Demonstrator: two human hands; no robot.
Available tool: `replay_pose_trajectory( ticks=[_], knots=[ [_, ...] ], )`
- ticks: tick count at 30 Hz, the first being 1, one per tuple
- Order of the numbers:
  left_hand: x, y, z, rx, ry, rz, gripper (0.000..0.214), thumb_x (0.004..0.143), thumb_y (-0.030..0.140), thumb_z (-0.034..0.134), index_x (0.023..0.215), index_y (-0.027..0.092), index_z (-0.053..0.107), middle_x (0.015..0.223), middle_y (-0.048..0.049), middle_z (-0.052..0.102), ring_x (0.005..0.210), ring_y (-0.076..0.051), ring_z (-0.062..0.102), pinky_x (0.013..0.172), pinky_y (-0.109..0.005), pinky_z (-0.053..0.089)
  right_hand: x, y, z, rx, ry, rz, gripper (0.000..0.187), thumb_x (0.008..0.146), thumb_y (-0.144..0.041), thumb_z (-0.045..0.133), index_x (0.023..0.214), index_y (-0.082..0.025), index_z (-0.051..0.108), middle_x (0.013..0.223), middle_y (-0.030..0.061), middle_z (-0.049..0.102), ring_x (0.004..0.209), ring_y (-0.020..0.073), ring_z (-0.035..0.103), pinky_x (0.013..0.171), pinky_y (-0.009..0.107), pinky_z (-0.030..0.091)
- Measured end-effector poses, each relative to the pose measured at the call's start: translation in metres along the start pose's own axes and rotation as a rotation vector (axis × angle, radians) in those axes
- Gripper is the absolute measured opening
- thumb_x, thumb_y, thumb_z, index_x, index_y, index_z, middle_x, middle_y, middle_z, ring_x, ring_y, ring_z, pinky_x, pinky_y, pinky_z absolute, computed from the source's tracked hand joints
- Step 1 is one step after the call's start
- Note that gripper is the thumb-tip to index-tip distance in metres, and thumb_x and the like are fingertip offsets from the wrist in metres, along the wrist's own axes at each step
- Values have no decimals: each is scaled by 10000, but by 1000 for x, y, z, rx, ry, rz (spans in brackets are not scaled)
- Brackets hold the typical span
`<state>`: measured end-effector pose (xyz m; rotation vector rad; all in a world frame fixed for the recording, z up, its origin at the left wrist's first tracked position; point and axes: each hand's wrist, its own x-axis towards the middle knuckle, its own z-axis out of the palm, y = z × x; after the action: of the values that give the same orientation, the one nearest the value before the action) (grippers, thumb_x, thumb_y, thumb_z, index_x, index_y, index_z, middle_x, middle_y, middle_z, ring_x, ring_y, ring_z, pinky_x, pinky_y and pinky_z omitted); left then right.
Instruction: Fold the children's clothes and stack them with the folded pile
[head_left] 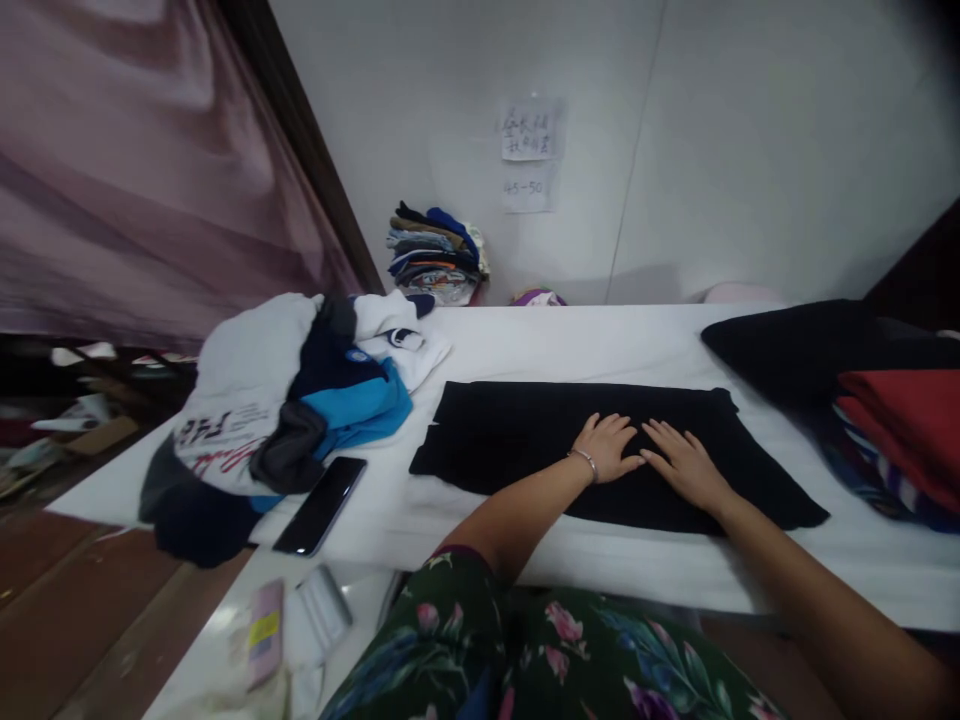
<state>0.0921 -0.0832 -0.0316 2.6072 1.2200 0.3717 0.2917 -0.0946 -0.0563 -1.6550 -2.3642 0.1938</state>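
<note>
A black garment [517, 440] lies spread flat on the white-covered table [570, 340], its edges squared and its right corner pointing toward me. My left hand [607, 447], with a thin bracelet at the wrist, rests palm down on the garment's middle. Beside it, my right hand [686, 466] also lies flat on the black cloth, and the fingertips of the two hands nearly meet. Neither hand grips anything.
A loose heap of white, navy and blue clothes [300, 400] sits left of the garment, with a black smartphone [321, 505] at its edge. Folded red and striped clothes [900, 430] and dark cloth [787, 350] lie right. A folded stack [436, 255] stands behind the table.
</note>
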Motion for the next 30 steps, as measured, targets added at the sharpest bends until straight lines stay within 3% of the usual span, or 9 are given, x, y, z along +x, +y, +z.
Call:
replay_pose_trajectory(
  ticks=[4, 7, 10, 12, 15, 17, 23, 26, 30],
  knots=[
    [-11, -12, -20, -5, -78, -47, 564, 853, 549, 421, 1333, 252, 431, 1463, -55, 367, 1371, -231, 253, 1124, -510, 145, -4, 2, 9, -13, 35, 2, 571, 890, -553, 291, 1389, -290, 379, 1453, 53, 381, 1363, 251, 287, 1088, 519, 235],
    [-40, -45, -51, 81, 8, -209, 526, 846, 528, 455, 1293, 251, 472, 1456, -61, 378, 1366, -253, 259, 1112, -547, 133, -1, 10, 9, 15, 28, 8, 578, 875, -567, 307, 1377, -294, 395, 1442, 47, 399, 1352, 252, 310, 1085, 514, 250],
    [-86, -95, -87, 183, 157, -497, 512, 849, 475, 477, 1289, 212, 469, 1451, -96, 379, 1356, -263, 276, 1101, -536, 167, 2, 12, 2, 60, 2, 36, 600, 848, -596, 334, 1347, -281, 440, 1417, 60, 436, 1333, 264, 346, 1072, 518, 280],
    [-121, -128, -105, 208, 217, -738, 526, 840, 461, 495, 1288, 188, 460, 1449, -128, 373, 1350, -277, 289, 1084, -508, 220, 5, 7, -5, 65, 52, 42, 608, 840, -602, 341, 1332, -265, 461, 1426, 75, 421, 1340, 279, 329, 1068, 526, 279],
    [-165, -164, -117, 84, 217, -1042, 550, 829, 502, 488, 1246, 143, 477, 1361, -174, 470, 1263, -284, 427, 1004, -407, 355, 10, -11, -9, 6, 171, -3, 614, 854, -581, 330, 1360, -246, 426, 1482, 78, 325, 1374, 296, 249, 1085, 545, 224],
    [-183, -176, -116, -33, 205, -1159, 593, 815, 543, 490, 1229, 118, 481, 1291, -187, 533, 1206, -279, 494, 952, -349, 395, 12, -25, -4, -46, 152, -58, 610, 861, -576, 314, 1370, -253, 410, 1486, 74, 318, 1374, 299, 247, 1080, 550, 224],
    [-190, -189, -110, -314, 333, -1287, 641, 743, 578, 580, 1180, 111, 543, 1227, -171, 596, 1159, -285, 542, 905, -302, 417, 13, -43, 21, -159, 86, -112, 613, 873, -590, 276, 1372, -260, 408, 1468, 91, 350, 1364, 287, 272, 1055, 535, 267],
    [-184, -194, -112, -370, 328, -1280, 618, 712, 580, 614, 1083, 86, 615, 1140, -175, 646, 1087, -291, 591, 860, -302, 446, 12, -45, 18, -164, 74, -105, 612, 884, -584, 275, 1374, -245, 412, 1475, 96, 336, 1372, 272, 258, 1066, 508, 261],
    [-178, -195, -114, -440, 316, -1233, 456, 720, 511, 633, 916, 102, 675, 881, -127, 721, 835, -258, 674, 715, -300, 496, 13, -52, 2, -113, 34, -78, 604, 891, -585, 289, 1371, -242, 419, 1476, 101, 332, 1372, 264, 259, 1076, 502, 243]
  ],
)
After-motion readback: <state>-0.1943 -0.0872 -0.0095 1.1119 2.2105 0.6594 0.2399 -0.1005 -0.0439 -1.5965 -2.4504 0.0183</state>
